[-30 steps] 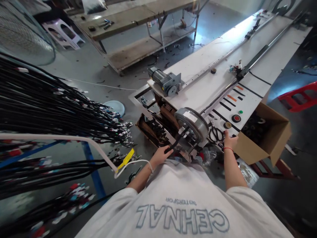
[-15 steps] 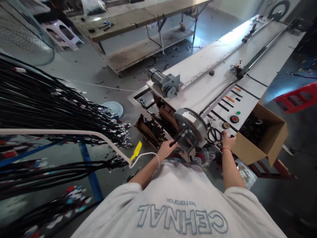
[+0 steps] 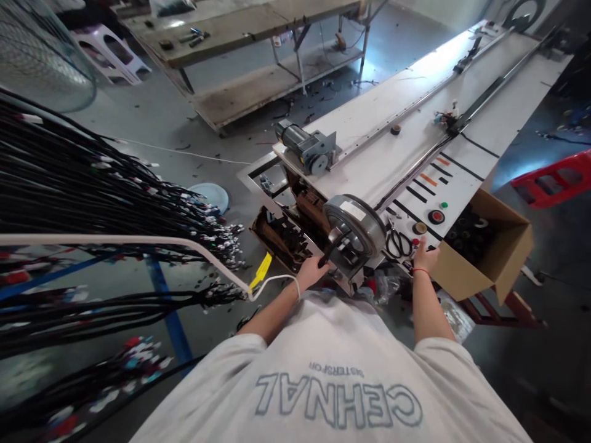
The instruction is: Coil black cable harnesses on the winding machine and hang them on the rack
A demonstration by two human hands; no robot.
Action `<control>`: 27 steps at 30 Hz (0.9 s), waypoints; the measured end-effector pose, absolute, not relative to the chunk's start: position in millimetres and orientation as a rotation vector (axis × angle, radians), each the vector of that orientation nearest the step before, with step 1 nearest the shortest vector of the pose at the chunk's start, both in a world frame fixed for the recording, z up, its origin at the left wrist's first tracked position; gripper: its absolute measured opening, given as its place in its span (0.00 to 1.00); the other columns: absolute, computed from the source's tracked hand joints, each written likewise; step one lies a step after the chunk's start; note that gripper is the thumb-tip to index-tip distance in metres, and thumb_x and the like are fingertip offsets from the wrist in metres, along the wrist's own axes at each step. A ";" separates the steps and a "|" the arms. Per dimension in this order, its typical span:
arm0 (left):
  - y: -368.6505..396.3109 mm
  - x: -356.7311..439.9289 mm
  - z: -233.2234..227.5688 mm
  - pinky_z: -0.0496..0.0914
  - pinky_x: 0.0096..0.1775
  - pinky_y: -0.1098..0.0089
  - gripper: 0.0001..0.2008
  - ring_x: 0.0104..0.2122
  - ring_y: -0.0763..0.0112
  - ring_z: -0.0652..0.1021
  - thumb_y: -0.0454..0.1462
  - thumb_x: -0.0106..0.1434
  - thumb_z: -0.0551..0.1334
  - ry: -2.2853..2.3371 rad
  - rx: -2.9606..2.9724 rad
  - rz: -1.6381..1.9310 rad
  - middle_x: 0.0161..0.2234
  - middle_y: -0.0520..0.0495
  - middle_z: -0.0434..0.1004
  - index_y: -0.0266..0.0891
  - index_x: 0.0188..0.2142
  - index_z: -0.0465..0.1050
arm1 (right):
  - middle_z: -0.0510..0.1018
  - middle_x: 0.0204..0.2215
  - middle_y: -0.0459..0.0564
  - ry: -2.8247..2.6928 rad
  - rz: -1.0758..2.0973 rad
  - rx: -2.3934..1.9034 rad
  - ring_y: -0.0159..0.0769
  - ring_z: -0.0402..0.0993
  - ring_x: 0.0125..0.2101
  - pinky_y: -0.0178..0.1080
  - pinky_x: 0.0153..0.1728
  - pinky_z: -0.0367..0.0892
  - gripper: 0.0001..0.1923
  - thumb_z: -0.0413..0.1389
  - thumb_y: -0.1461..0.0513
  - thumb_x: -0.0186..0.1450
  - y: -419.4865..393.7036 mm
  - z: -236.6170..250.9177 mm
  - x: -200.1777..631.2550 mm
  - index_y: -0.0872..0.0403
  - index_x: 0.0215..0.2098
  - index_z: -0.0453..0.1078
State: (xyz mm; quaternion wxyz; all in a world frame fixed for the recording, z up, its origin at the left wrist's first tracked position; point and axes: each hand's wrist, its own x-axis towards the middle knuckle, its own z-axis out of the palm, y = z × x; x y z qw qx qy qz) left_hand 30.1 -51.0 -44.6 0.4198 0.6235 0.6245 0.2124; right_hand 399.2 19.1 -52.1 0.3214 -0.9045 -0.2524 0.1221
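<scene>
Left hand (image 3: 313,271) gripping black cable (image 3: 333,245) — round drum (image 3: 355,229), right hand (image 3: 423,258) beside scissors (image 3: 398,243)

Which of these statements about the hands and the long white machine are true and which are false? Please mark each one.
1. The left hand grips a black cable at the round metal drum. True.
2. The right hand holds the scissors. False: it rests on the white table edge beside them.
3. The cardboard box lies left of the drum. False: it sits to the right.
4. A red button is on the table near the right hand. True.
5. A red cord circles the right wrist. True.
</scene>
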 end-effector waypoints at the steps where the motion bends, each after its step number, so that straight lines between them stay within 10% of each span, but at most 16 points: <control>1: -53.5 25.5 -48.7 0.62 0.31 0.71 0.12 0.26 0.68 0.72 0.42 0.62 0.59 1.550 1.547 0.508 0.23 0.48 0.74 0.37 0.27 0.74 | 0.73 0.53 0.70 -0.661 0.320 -2.379 0.56 0.70 0.53 0.49 0.54 0.64 0.36 0.55 0.42 0.62 19.2 -51.8 398.8 0.62 0.55 0.64; 27: -75.0 -19.1 -23.0 0.66 0.34 0.69 0.20 0.27 0.68 0.72 0.51 0.66 0.52 1.468 1.527 0.506 0.24 0.50 0.71 0.39 0.28 0.67 | 0.72 0.52 0.73 -0.686 0.321 -2.355 0.62 0.68 0.54 0.53 0.53 0.63 0.36 0.60 0.44 0.57 21.4 -59.2 403.9 0.63 0.52 0.63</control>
